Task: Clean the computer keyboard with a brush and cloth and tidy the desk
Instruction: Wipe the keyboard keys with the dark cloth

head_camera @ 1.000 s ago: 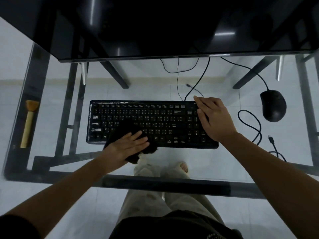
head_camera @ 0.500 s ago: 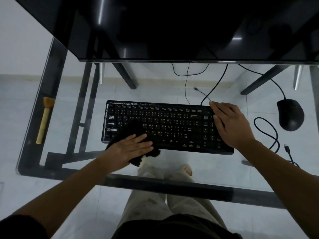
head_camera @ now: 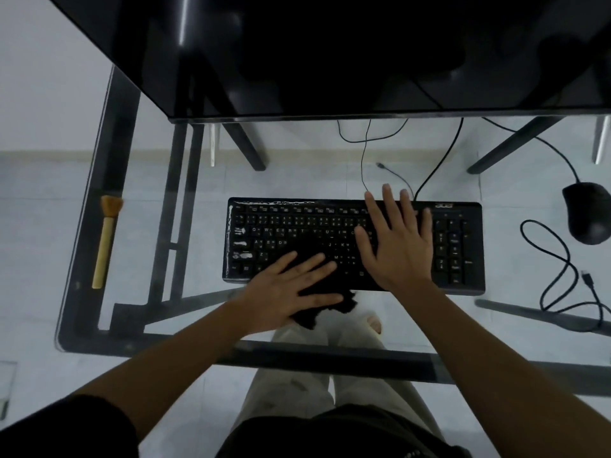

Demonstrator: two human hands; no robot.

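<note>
The black cloth (head_camera: 345, 304) is pressed onto the lower middle keys of the keyboard (head_camera: 463, 246), set centrally on the glass table (head_camera: 330, 360), by the flat, straight-fingered left hand (head_camera: 291, 292), while the right hand (head_camera: 400, 246) is laid open and spread on the keys just beside it, and the brush (head_camera: 105, 239) is seen lying at the table's left edge.

Two hands show: one left hand (head_camera: 287, 292) and one right hand (head_camera: 396, 249). One keyboard (head_camera: 291, 226) lies under the fingers of both. One cloth (head_camera: 345, 304) sits beneath the left fingers (head_camera: 314, 262). One brush (head_camera: 105, 239) lies well left of those fingers. One mouse (head_camera: 587, 213) sits well right of the right fingers (head_camera: 390, 201). One monitor (head_camera: 330, 54) stands beyond all the fingers. Two loose plugs show: a far plug (head_camera: 380, 165) just beyond the right fingers, and a near plug (head_camera: 587, 277) well to their right. One counter (head_camera: 330, 360) carries these.
</note>
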